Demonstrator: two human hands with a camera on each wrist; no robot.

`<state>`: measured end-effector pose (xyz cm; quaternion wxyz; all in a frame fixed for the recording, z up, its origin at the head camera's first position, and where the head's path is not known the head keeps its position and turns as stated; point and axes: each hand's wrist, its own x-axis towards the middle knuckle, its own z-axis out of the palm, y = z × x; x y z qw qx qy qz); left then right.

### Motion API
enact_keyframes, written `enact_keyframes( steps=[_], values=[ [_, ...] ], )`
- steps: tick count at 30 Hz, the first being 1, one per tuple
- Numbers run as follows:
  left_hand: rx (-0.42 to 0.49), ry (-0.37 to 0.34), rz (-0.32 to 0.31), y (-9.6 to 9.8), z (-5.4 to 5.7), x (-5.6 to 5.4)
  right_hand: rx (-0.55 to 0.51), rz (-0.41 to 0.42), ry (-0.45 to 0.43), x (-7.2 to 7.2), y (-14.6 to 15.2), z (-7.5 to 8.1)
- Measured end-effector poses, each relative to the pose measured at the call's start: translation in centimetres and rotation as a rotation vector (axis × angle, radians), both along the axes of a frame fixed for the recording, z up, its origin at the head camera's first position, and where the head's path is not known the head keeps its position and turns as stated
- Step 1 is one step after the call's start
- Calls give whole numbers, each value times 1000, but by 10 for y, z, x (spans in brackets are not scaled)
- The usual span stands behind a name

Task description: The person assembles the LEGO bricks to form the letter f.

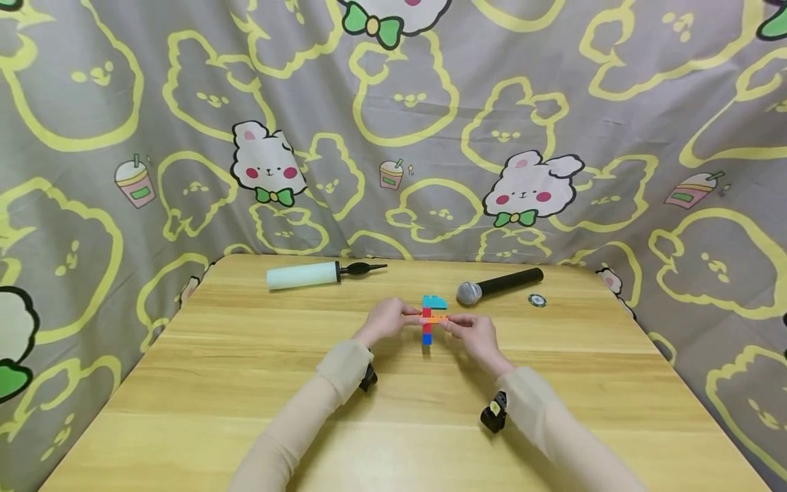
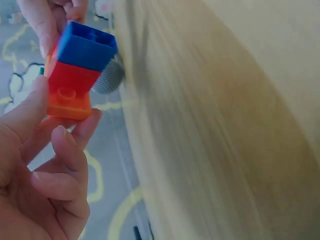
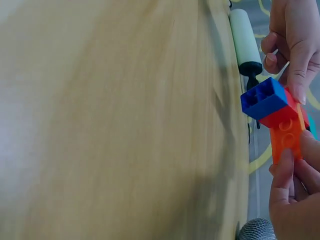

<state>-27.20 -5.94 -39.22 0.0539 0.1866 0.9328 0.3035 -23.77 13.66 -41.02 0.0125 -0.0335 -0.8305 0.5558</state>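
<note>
A small figure of toy building bricks is held upright above the table between both hands. Its blue brick (image 1: 427, 339) is lowest, with hollow cells showing underneath in both wrist views. Red bricks (image 1: 427, 328) stack above it, a long orange brick (image 3: 287, 141) runs crosswise, and a teal brick (image 1: 434, 301) tops it. My left hand (image 1: 386, 320) pinches one end of the orange brick between thumb and fingers. On the other side, my right hand (image 1: 475, 333) pinches the orange brick's outer end, its studs showing in the right wrist view.
Behind the hands on the wooden table (image 1: 215, 396) lie a pale hand pump (image 1: 304, 275) with a black nozzle, a black microphone (image 1: 510, 281) with a silver head, and a round chip (image 1: 537, 301). A patterned curtain (image 1: 332, 89) hangs along the table's far edge.
</note>
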Motion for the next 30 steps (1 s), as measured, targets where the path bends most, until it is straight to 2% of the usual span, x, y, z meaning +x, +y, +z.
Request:
enact_keyframes(
  steps=[4, 9, 15, 19, 26, 30],
  values=[
    [-7, -13, 14, -1, -6, -5, 68, -28, -19, -3, -3, -6],
    [-75, -28, 28, -3, -12, -5, 121, -35, -24, -4, -5, -11],
    [-124, -61, 20, -5, -15, -3, 21, 8, -99, -6, -8, -15],
    [-140, -77, 27, -7, -15, -4, -45, 36, -116, -8, -11, -19],
    [-143, -108, 27, -7, -18, -7, -36, 40, -119, -11, -11, -20],
    [-139, -141, 29, -8, -13, -9, 22, 47, -108, -13, -6, -18]
  ],
)
